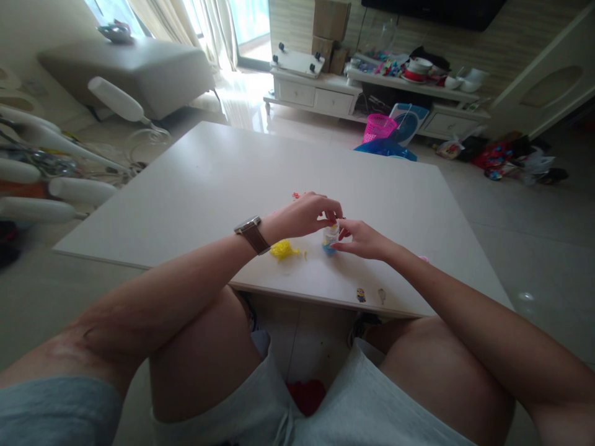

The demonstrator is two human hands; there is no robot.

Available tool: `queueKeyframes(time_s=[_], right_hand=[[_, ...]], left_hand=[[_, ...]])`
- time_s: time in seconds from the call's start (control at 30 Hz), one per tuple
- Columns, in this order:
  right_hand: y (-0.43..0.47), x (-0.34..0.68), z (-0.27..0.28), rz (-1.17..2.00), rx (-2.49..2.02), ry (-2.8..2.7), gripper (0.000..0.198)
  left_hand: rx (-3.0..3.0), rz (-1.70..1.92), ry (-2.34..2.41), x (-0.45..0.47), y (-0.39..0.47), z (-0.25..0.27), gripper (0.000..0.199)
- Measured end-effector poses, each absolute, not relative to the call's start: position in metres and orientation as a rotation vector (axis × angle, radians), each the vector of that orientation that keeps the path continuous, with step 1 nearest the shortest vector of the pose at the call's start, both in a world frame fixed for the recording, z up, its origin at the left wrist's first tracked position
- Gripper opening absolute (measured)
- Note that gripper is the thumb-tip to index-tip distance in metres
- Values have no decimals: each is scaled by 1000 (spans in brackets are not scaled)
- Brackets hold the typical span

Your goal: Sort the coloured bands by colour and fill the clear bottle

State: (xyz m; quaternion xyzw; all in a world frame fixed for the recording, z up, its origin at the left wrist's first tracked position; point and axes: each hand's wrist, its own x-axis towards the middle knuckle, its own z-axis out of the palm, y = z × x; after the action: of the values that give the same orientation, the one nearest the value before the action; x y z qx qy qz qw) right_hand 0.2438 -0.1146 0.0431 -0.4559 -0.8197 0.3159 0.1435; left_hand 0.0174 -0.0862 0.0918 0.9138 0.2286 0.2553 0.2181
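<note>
A small clear jar [331, 234] with blue in its bottom and some yellow near its top stands upright on the white table. My right hand [365, 240] grips it from the right side, thumb low and fingers higher up. Over the jar's mouth, my left hand [318, 209] has its fingertips pinched together; what they hold, if anything, is too small to tell. A heap of yellow strands [281, 249] lies below my left wrist. Small red pieces [296, 195] show behind the left hand. Close to the near edge lie a minion figure cutout [361, 295] and a pale flat piece [382, 295].
The white table [223, 179] reaches away from my knees. Something pink [423, 259] peeks out behind my right forearm. A lamp with white shades [116, 99] stands at the left. Beyond the table are a pink basket [379, 127] and a white cabinet [334, 101].
</note>
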Motion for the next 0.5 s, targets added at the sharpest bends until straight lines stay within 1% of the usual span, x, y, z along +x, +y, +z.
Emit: queueKeyframes(time_s=[0.33, 0.5], right_hand=[[-114, 245, 41, 911, -1314, -2368, 29], [-114, 246, 40, 932, -1299, -2358, 31]], left_hand=[[2502, 774, 593, 16, -86, 90, 14], [2504, 739, 583, 15, -86, 91, 19]])
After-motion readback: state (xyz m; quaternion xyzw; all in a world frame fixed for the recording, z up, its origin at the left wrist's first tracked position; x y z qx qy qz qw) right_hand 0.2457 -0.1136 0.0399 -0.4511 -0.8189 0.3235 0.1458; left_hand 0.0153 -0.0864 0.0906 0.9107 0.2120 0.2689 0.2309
